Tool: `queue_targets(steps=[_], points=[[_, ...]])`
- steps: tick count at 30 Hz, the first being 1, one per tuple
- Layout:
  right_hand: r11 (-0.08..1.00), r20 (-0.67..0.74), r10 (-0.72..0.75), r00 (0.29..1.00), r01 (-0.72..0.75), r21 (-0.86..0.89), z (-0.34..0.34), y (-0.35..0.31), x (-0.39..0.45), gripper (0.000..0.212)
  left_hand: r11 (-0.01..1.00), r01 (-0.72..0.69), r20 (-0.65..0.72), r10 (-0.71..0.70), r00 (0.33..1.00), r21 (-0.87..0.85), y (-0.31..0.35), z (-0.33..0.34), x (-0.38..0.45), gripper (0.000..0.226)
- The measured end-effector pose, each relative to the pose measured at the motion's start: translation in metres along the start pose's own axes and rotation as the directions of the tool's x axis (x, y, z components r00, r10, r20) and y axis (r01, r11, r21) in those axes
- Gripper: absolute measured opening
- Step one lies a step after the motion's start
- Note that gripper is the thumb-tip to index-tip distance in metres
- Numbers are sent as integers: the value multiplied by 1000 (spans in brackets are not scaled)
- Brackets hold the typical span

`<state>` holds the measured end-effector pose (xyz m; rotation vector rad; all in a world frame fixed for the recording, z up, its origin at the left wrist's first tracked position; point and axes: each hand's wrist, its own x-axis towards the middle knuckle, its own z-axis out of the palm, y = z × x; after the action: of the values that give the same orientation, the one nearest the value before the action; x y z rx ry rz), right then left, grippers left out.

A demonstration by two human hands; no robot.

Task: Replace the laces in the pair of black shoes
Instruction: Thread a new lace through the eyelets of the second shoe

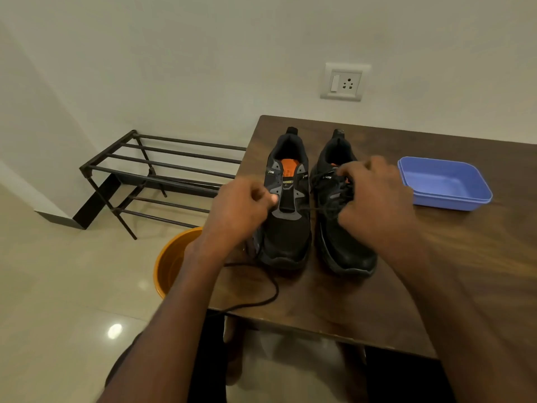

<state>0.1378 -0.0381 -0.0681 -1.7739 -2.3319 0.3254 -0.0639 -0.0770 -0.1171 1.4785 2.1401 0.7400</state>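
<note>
Two black shoes stand side by side on the brown table (pixel 334 309), toes toward me. The left shoe (pixel 286 234) has an orange insole and bare eyelets apart from one black lace (pixel 273 292) crossing its lowest eyelets. My left hand (pixel 238 210) pinches that lace at the shoe's left side; its loose end loops over the table's front edge. My right hand (pixel 374 199) holds the other end, stretched from the left shoe, above the right shoe (pixel 345 251), which is laced. The right hand hides part of the right shoe's tongue.
A blue plastic tub (pixel 444 184) sits at the right of the table. An orange bucket (pixel 171 263) stands on the floor by the table's left edge. A black metal shoe rack (pixel 157 175) is against the wall behind it. A wall socket (pixel 344 82) is above the table.
</note>
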Motion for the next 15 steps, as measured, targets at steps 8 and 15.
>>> queue_targets(steps=[8, 15], points=[[993, 89, -109, 990, 112, -33, 51, -31, 10, 28, 999, -17, 39, 19, 999, -43, -7, 12, 3, 24], [926, 276, -63, 959, -47, 375, 19, -11, 7, 37, 993, -106, -97, 100, 990, -55, 1, 12, 3, 8]])
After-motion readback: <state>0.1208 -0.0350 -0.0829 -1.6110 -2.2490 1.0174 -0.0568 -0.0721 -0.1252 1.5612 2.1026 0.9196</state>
